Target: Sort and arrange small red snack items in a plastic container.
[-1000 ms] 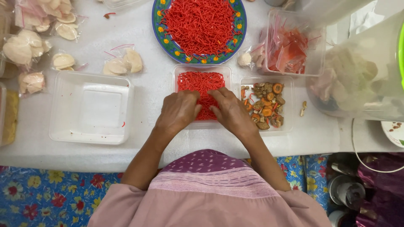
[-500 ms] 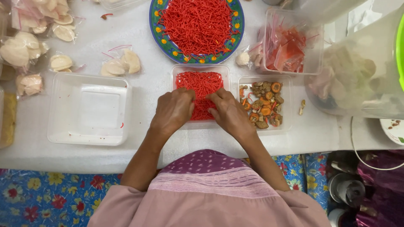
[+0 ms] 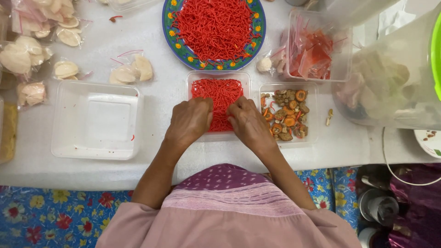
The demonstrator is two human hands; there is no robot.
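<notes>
1. Far left: clear plastic bags of pale cream crackers [image 3: 27, 55], lying loose on the white table covering [image 3: 92, 177].
2. Empty square clear plastic tray [image 3: 95, 120], left of the hands, a few red crumbs inside.
3. Left hand [image 3: 189, 123]: palm down, fingers curled onto the near edge of the small clear plastic tray of red shredded strands [image 3: 219, 95]. Whether it pinches any strands cannot be told.
4. That tray sits at table centre, just below the round blue-rimmed flowered plate heaped with red strands [image 3: 213, 28].
5. Right hand [image 3: 248, 125]: likewise curled, fingertips pressed into the strands; grip hidden.
6. Clear tray of orange and brown dried slices [image 3: 287, 114], touching the strand tray's right side.
7. Clear tub of red-tinted small plastic bags [image 3: 314, 48]; large translucent container [image 3: 395, 78] at far right.
8. Risk, as judged: heavy pressing may push strands over the low rim into the neighbouring tray.
9. Setting: blue flowered floor cloth [image 3: 41, 216] below the table edge.
</notes>
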